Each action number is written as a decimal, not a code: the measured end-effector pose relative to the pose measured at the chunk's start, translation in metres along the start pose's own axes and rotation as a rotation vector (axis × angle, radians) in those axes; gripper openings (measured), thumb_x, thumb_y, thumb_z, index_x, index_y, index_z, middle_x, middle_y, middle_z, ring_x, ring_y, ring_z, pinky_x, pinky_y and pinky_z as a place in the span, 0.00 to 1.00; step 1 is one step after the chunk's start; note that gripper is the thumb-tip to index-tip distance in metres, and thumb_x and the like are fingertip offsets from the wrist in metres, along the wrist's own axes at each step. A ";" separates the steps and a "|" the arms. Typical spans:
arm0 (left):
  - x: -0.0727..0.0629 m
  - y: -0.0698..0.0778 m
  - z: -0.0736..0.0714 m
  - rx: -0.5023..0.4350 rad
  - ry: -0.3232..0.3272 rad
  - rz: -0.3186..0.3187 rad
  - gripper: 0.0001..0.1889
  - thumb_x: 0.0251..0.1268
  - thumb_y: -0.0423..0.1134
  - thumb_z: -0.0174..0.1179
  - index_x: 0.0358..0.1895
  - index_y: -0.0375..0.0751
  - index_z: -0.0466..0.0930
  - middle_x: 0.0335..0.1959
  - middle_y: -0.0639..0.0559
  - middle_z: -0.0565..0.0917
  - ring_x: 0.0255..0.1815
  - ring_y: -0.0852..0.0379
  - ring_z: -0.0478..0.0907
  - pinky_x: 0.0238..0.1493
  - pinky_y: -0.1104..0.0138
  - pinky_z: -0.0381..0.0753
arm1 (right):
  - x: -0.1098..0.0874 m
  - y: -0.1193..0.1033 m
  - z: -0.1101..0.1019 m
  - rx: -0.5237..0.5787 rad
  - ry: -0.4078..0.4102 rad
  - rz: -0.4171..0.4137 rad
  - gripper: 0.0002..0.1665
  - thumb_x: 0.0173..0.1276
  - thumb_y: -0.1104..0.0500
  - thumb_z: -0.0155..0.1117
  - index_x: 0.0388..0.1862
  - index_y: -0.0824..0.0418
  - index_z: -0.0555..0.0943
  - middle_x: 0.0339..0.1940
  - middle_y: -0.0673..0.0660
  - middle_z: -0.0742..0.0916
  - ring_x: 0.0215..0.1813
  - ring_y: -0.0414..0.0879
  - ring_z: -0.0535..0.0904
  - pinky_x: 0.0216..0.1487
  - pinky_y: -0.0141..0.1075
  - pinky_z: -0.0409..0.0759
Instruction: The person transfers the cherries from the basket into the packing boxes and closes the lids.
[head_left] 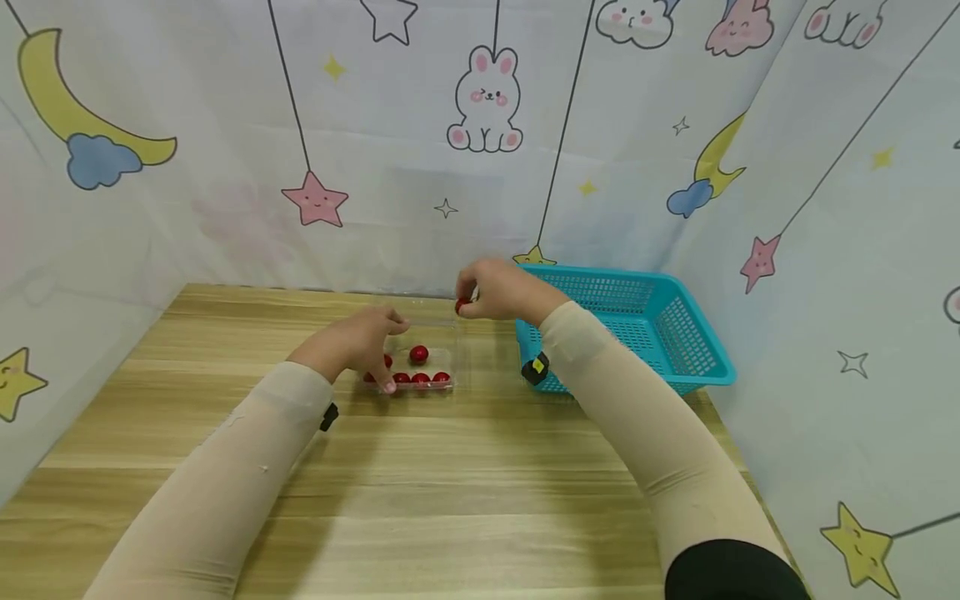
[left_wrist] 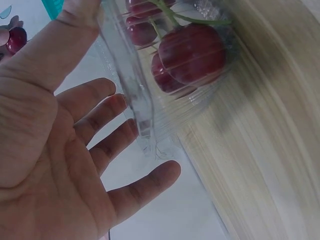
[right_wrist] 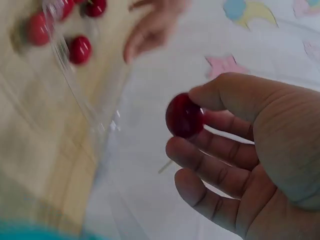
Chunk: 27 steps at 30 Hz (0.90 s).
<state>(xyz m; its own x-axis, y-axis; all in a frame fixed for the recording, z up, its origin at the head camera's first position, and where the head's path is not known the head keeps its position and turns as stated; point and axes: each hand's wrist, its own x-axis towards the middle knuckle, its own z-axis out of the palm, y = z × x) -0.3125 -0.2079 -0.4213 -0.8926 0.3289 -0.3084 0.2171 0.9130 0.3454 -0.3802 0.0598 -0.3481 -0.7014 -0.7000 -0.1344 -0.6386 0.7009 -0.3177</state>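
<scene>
A dark red cherry with a thin stem is pinched between the thumb and fingers of my right hand, held up to the right of a clear plastic box. Several more cherries lie inside that box, most of them along its front wall. My left hand reaches over the box's left side, its thumb at the front wall and its forefinger stretched toward the back. In the left wrist view, the fingers of this hand spread loosely along the clear wall.
A turquoise plastic basket with perforated walls stands right of the box, partly under my right forearm. The wooden table meets a hanging white cloth with cartoon prints at the back and sides.
</scene>
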 end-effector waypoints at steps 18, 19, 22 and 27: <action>0.002 -0.003 0.000 0.041 -0.002 0.010 0.59 0.53 0.54 0.92 0.87 0.38 0.72 0.90 0.39 0.65 0.89 0.29 0.64 0.81 0.32 0.77 | 0.040 -0.042 0.093 0.027 -0.069 -0.206 0.07 0.83 0.57 0.75 0.54 0.55 0.93 0.53 0.50 0.95 0.56 0.44 0.93 0.59 0.35 0.91; 0.002 -0.003 0.000 0.038 -0.001 0.014 0.58 0.53 0.54 0.92 0.87 0.38 0.72 0.90 0.39 0.65 0.89 0.29 0.64 0.81 0.33 0.77 | 0.040 -0.043 0.094 0.019 -0.066 -0.209 0.07 0.83 0.56 0.75 0.54 0.55 0.93 0.53 0.50 0.95 0.56 0.43 0.92 0.58 0.35 0.90; 0.001 -0.003 0.000 0.030 0.001 0.023 0.58 0.53 0.54 0.92 0.86 0.37 0.73 0.89 0.39 0.66 0.89 0.30 0.64 0.81 0.34 0.77 | 0.040 -0.042 0.098 0.009 -0.059 -0.210 0.08 0.84 0.56 0.74 0.56 0.54 0.93 0.54 0.49 0.95 0.54 0.42 0.91 0.57 0.34 0.89; -0.001 -0.001 -0.002 0.004 0.000 0.016 0.60 0.52 0.54 0.92 0.87 0.38 0.72 0.89 0.39 0.66 0.89 0.31 0.64 0.81 0.34 0.77 | 0.037 -0.039 0.094 0.051 -0.066 -0.179 0.10 0.85 0.58 0.71 0.59 0.58 0.92 0.58 0.54 0.94 0.56 0.46 0.90 0.60 0.39 0.90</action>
<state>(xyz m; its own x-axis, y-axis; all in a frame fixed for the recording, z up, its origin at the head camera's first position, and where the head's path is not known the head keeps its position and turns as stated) -0.3126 -0.2100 -0.4197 -0.8889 0.3439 -0.3027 0.2335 0.9085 0.3466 -0.3515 -0.0063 -0.4287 -0.5546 -0.8215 -0.1320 -0.7334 0.5576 -0.3889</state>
